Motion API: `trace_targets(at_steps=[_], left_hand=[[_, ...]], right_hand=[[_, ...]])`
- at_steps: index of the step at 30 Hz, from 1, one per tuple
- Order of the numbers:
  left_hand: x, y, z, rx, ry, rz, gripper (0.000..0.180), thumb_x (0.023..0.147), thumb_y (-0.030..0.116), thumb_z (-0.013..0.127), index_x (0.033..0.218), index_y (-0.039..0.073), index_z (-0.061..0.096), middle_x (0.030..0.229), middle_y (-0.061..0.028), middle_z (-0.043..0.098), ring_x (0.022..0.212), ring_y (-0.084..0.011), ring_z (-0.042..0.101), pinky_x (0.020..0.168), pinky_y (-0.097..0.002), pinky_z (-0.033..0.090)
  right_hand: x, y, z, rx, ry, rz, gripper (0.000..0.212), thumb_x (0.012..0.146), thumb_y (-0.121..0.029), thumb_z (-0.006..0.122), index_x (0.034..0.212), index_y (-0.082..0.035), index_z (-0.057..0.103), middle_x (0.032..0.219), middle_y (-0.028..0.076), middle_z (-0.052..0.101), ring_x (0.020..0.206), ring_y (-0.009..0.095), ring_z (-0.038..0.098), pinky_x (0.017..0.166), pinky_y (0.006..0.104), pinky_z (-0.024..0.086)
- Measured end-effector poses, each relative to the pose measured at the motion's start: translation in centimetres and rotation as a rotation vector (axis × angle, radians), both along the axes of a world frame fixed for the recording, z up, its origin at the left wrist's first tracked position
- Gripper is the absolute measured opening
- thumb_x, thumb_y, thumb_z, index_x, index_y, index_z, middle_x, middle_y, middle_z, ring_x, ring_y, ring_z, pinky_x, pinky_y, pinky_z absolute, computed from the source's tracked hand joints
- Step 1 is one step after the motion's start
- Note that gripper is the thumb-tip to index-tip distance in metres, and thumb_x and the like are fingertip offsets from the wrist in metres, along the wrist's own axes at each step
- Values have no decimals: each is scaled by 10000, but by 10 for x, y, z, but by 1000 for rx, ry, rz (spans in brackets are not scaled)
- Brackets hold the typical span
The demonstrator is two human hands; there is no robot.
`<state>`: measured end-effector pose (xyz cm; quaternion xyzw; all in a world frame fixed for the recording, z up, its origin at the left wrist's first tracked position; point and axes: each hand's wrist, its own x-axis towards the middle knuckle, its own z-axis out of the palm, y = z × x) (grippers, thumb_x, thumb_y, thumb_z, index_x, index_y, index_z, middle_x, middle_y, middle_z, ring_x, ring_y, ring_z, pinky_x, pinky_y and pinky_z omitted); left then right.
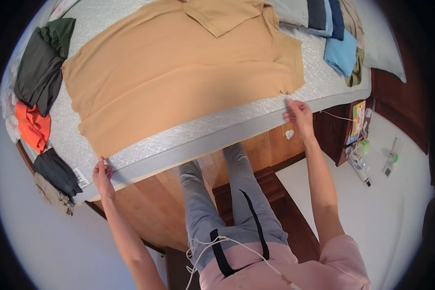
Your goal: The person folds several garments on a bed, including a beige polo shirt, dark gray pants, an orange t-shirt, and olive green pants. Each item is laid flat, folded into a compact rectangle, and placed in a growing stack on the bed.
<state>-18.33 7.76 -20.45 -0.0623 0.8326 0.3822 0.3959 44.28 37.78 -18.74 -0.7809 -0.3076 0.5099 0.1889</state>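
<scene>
A tan T-shirt (150, 72) lies spread sideways across the mattress, with a sleeve at the far side and another at the right. My left hand (103, 176) is closed in a pinch on its near left corner, by the mattress edge. At the near right, my right hand (299, 116) has curled fingers at a puckered bit of the shirt's edge; its fingertips seem to pinch the cloth, though the contact is small. Between my hands the shirt's near edge runs slantwise, with a strip of the pale patterned mattress (198, 126) showing in front of it.
Dark trousers (39, 67), an orange garment (33, 124) and a black garment (58, 170) lie along the left side. Folded clothes, including a light blue one (340, 53), are at the far right beside a pillow (382, 48). A nightstand (334, 130) and clear bottle (357, 163) stand right. A white cable (246, 245) crosses my lap.
</scene>
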Motion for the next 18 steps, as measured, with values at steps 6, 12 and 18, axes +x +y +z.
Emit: trace_targets(at_steps=[6, 12, 18], left_hand=[[-9, 34, 2, 167, -303, 281, 156, 983, 231, 703, 996, 79, 670, 832, -1, 642, 763, -129, 592, 627, -252, 448], [-11, 52, -2, 327, -341, 167, 127, 967, 122, 697, 1070, 59, 656, 920, -29, 687, 730, -106, 588, 548, -236, 405], [-10, 16, 39, 176, -185, 65, 184, 904, 71, 758, 1053, 84, 651, 895, 27, 687, 564, -26, 454, 485, -194, 307]], right_hand=[[-26, 36, -19, 69, 451, -371, 229, 942, -137, 743, 1017, -7, 571, 899, 108, 670, 741, 182, 690, 634, 264, 592], [-9, 48, -33, 247, 306, -251, 219, 892, -109, 790, 954, -72, 583, 826, 44, 673, 625, 102, 572, 559, 213, 465], [21, 21, -14, 257, 141, -173, 241, 895, -183, 810, 957, -91, 597, 860, -4, 674, 649, 52, 552, 583, 203, 444]])
